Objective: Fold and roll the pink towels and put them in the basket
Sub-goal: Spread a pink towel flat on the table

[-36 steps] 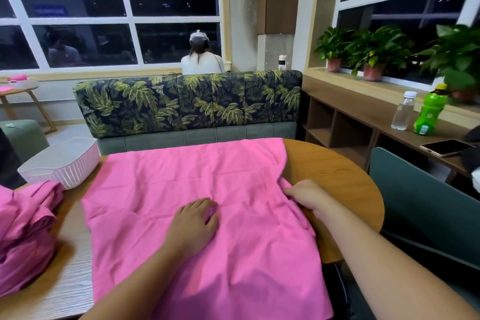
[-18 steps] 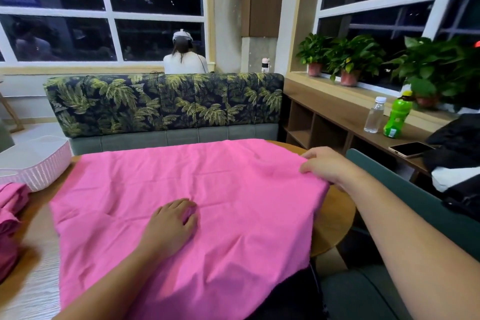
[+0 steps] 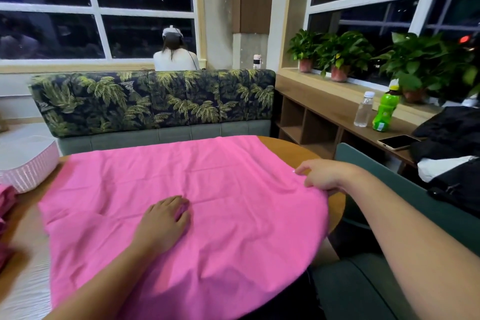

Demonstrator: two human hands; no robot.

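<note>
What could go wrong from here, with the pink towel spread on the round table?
1. The pink towel hangs over the near and right edge of the table; if the left hand, which lies flat on it, lifts, it may slide off.
2. The right hand grips only one spot of the right edge, so a fold from there may come out crooked.

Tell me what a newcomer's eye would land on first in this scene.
The bright pink towel, spread over most of the round wooden table, dominates the view. The left hand presses flat on its middle, while the right hand grips its right edge. Behind stands a palm-print sofa back, and a white basket sits at the table's far left.
</note>
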